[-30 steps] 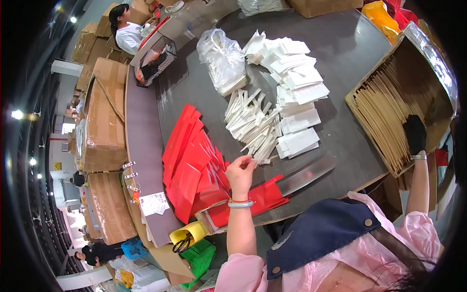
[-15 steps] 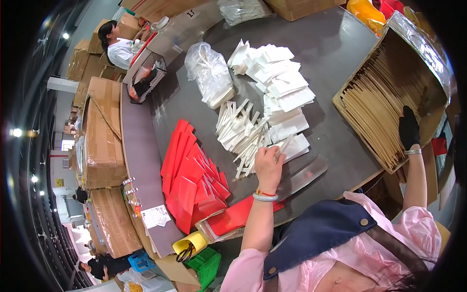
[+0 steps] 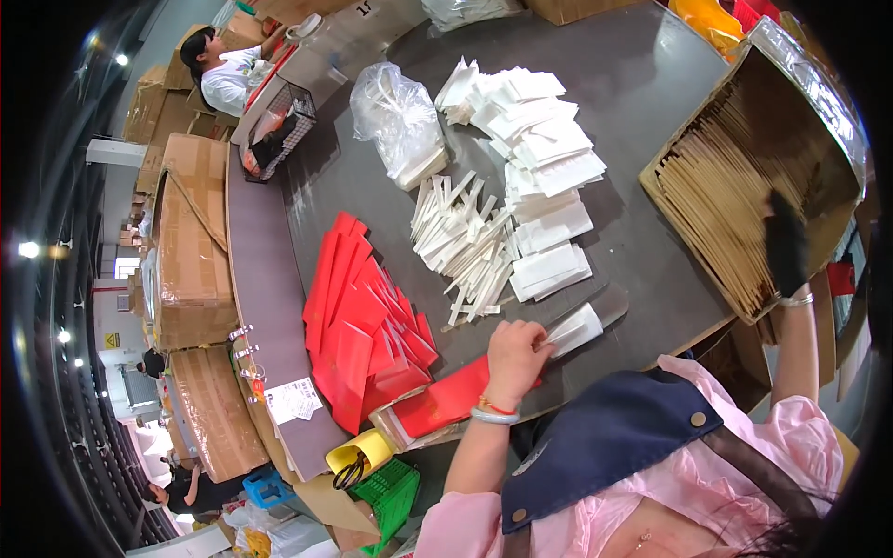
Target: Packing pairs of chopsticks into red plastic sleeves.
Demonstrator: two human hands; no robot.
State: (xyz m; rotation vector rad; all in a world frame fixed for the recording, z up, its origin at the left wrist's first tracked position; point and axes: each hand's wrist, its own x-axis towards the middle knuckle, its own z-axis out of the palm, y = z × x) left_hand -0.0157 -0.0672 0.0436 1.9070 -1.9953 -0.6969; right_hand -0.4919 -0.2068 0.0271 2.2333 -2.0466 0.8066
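Observation:
My bare left hand [image 3: 516, 358], with a bracelet at the wrist, pinches a white paper piece [image 3: 576, 329]. The paper lies over a clear plastic sleeve [image 3: 609, 302] near the table's front edge. Red envelopes lie beneath and left of this hand, a single red envelope [image 3: 445, 398] closest to it. My right hand [image 3: 786, 244] wears a black glove and rests at the cardboard box [image 3: 709, 104] on the right, fingers stretched along thin brown pieces [image 3: 712, 219] packed in a row. It is slightly smeared by motion, and I see nothing held in it.
Beyond the left hand lie narrow white strips [image 3: 456, 237], stacked white papers [image 3: 549, 158] and a clear plastic bag [image 3: 395, 121]. Fanned red envelopes [image 3: 358, 325] spread at the left. A wire basket [image 3: 279, 135] and yellow holder [image 3: 361, 451] stand by the table edge; another person [image 3: 223, 79] is beyond.
My left hand has moved down toward the front edge, and a white paper piece now lies over the clear sleeve. The gloved right hand has shifted slightly at the box.

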